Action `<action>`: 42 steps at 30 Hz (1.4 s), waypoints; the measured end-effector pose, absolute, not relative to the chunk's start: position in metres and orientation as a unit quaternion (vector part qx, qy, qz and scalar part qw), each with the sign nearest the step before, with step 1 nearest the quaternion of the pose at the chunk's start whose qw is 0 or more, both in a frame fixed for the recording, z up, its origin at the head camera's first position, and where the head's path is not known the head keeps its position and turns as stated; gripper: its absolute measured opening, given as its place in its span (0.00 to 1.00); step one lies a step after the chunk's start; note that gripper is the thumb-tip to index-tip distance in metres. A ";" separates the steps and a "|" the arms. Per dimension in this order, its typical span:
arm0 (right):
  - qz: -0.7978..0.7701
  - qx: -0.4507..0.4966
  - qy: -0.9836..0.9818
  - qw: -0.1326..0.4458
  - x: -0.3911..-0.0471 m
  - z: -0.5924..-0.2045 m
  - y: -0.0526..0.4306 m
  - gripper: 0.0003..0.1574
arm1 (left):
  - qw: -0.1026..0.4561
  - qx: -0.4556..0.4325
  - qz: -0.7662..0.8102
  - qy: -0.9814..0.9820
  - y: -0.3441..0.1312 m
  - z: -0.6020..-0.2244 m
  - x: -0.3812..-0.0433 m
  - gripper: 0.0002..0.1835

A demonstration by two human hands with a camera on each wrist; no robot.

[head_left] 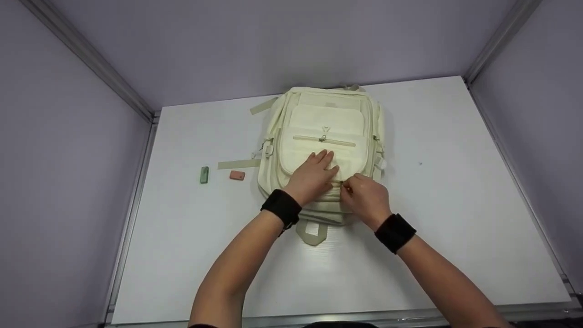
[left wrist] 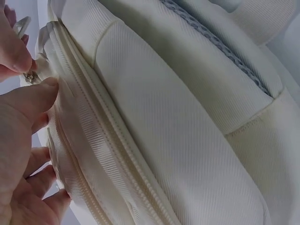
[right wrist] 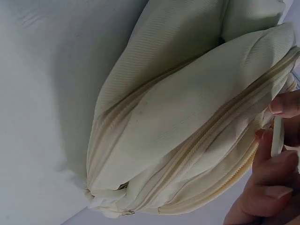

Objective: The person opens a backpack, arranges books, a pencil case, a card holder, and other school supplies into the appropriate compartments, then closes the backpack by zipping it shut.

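A cream backpack point(head_left: 325, 118) lies on its back on the white table, its top loop pointing toward me. My left hand point(head_left: 312, 177) rests with fingers extended on the front pocket, the thumb close beside the zipper slider point(left wrist: 31, 77) in the left wrist view. Just to its right, my right hand point(head_left: 366, 198) pinches the zipper pull point(right wrist: 277, 136) at the pocket's near edge. Curved zippers point(left wrist: 126, 154) run along the bag's side below the hands. Part of the pocket's zipper is hidden under my fingers.
Left of the backpack lie a green block-shaped item point(head_left: 204, 175) and a small red one point(head_left: 237, 175). A loose strap point(head_left: 239, 164) extends toward them. A tiny bluish speck point(head_left: 420, 163) is on the table at right. Grey panels enclose the table's back and sides.
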State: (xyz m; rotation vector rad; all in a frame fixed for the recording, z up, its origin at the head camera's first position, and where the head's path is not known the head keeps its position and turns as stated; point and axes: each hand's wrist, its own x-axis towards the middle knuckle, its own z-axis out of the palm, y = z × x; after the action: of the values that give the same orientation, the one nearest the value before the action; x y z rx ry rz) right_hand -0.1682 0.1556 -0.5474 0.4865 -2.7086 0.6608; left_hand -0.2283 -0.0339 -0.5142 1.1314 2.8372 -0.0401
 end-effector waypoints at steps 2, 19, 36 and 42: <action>0.229 0.172 -0.943 0.168 -0.170 -0.550 0.157 0.06 | 0.047 0.377 -0.004 0.925 -0.038 -0.514 -0.229 0.30; 0.244 0.200 -0.928 0.196 -0.173 -0.550 0.177 0.04 | -0.030 0.391 0.058 0.918 -0.116 -0.515 -0.234 0.16; 0.245 0.168 -0.935 0.192 -0.172 -0.539 0.184 0.07 | -0.079 0.387 0.050 0.917 -0.094 -0.527 -0.221 0.22; 0.236 0.181 -0.937 0.185 -0.174 -0.536 0.173 0.07 | -0.092 0.386 0.026 0.918 -0.085 -0.527 -0.218 0.21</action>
State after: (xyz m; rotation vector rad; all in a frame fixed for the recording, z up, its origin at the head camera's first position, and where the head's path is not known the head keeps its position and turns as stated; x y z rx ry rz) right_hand -0.1737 0.1729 -0.5355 0.5100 -2.6391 0.6642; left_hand -0.2178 -0.0854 -0.5275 1.2887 3.0657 0.0869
